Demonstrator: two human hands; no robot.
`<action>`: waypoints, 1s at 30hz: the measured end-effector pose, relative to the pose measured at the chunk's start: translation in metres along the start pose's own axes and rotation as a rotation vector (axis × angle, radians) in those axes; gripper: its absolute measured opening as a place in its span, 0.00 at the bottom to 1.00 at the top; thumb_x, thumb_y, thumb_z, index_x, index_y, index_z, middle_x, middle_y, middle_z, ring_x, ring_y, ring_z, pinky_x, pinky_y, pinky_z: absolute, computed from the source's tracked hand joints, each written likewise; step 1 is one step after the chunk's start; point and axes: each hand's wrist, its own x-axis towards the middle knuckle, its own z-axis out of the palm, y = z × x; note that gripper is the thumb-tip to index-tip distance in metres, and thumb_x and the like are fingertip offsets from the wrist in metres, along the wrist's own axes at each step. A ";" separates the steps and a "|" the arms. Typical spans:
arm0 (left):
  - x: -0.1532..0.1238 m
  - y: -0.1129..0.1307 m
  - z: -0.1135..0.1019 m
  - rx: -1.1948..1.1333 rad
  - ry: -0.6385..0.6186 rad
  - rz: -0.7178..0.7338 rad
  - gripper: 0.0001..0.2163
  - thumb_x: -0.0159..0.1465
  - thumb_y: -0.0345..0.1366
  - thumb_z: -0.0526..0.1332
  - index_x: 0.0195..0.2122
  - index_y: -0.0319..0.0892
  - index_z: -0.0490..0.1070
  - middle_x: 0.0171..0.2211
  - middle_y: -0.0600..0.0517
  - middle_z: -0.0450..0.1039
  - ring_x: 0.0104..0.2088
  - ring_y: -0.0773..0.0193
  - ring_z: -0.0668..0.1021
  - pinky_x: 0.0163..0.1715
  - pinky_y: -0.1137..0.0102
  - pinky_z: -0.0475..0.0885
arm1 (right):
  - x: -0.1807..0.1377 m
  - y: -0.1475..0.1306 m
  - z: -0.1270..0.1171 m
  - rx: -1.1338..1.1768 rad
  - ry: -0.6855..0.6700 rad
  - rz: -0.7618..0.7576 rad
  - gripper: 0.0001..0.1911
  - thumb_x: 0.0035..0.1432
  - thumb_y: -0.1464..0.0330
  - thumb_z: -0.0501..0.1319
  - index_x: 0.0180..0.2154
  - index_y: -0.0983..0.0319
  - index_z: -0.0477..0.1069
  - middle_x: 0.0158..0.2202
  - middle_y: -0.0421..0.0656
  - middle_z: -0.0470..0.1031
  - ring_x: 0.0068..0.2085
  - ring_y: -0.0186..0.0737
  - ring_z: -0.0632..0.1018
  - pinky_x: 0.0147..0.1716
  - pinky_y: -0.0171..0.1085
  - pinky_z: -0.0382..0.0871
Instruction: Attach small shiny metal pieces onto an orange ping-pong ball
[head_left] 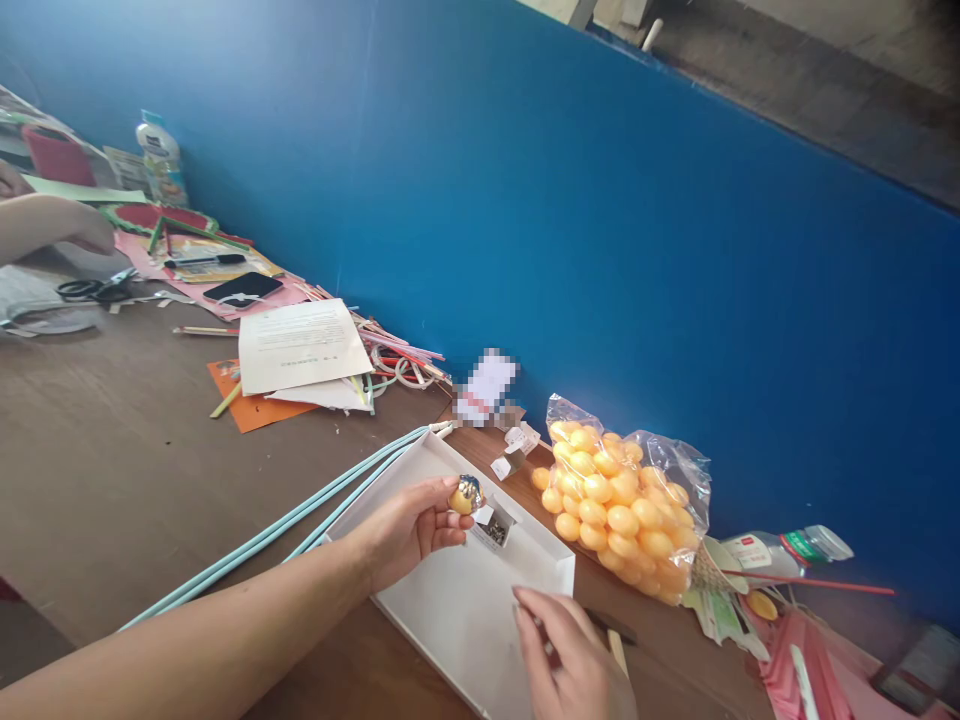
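My left hand (409,530) pinches a small ball (466,497) between thumb and fingers, above a shallow white box lid (465,640). One part of the ball is yellow; the rest is covered in shiny silver. Just behind it, inside the lid, sits a little white box (504,522) with many tiny dark metal pieces in it. My right hand (570,655) hovers over the near right edge of the lid, thumb and fingers curled together. Whatever its fingertips hold is too small or hidden to name.
A clear bag of yellow-orange balls (622,515) leans near the blue partition (600,250). A plastic bottle (795,550) lies to its right. Pale blue rods (300,515) run left of the lid. Papers (300,345), scissors (97,288) and another person's arm (52,228) are at the left.
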 end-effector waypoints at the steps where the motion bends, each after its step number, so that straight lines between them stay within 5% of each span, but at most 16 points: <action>1: 0.000 0.001 0.000 0.001 0.001 0.007 0.12 0.59 0.38 0.58 0.38 0.34 0.72 0.38 0.42 0.73 0.31 0.68 0.75 0.30 0.76 0.73 | 0.013 -0.009 0.006 -0.026 -0.064 -0.031 0.13 0.60 0.63 0.49 0.41 0.53 0.71 0.38 0.41 0.74 0.38 0.38 0.76 0.30 0.32 0.67; 7: 0.001 0.007 -0.001 -0.040 0.018 0.012 0.10 0.59 0.37 0.58 0.35 0.34 0.72 0.36 0.45 0.72 0.31 0.69 0.74 0.29 0.77 0.73 | 0.061 -0.036 0.038 -0.287 -0.266 -0.146 0.12 0.57 0.72 0.52 0.40 0.54 0.69 0.37 0.41 0.73 0.34 0.40 0.76 0.28 0.34 0.62; 13: 0.002 0.004 -0.001 -0.066 0.003 0.009 0.10 0.59 0.38 0.59 0.35 0.36 0.71 0.32 0.47 0.71 0.29 0.69 0.74 0.27 0.77 0.73 | 0.067 -0.033 0.059 -0.350 -0.270 -0.142 0.15 0.55 0.79 0.48 0.38 0.61 0.70 0.34 0.46 0.72 0.29 0.42 0.76 0.24 0.35 0.59; 20: 0.001 0.003 -0.001 -0.087 0.012 -0.001 0.10 0.58 0.38 0.59 0.34 0.36 0.71 0.30 0.48 0.72 0.29 0.68 0.75 0.27 0.76 0.73 | 0.068 -0.029 0.056 -0.290 -0.241 -0.103 0.13 0.54 0.78 0.48 0.35 0.62 0.69 0.32 0.46 0.71 0.30 0.41 0.75 0.26 0.36 0.61; 26: 0.002 0.001 -0.003 -0.106 0.002 -0.020 0.10 0.58 0.38 0.60 0.36 0.35 0.71 0.36 0.45 0.74 0.30 0.68 0.76 0.29 0.76 0.73 | 0.066 -0.028 0.030 0.171 -0.091 0.011 0.08 0.57 0.72 0.50 0.36 0.60 0.66 0.35 0.43 0.71 0.36 0.38 0.73 0.37 0.36 0.66; 30: 0.002 0.003 -0.003 -0.153 0.005 -0.087 0.11 0.58 0.37 0.60 0.39 0.34 0.70 0.40 0.43 0.74 0.29 0.70 0.76 0.29 0.77 0.73 | 0.062 -0.030 0.018 0.524 -0.082 0.141 0.07 0.58 0.66 0.53 0.37 0.61 0.66 0.34 0.43 0.72 0.33 0.38 0.75 0.35 0.37 0.70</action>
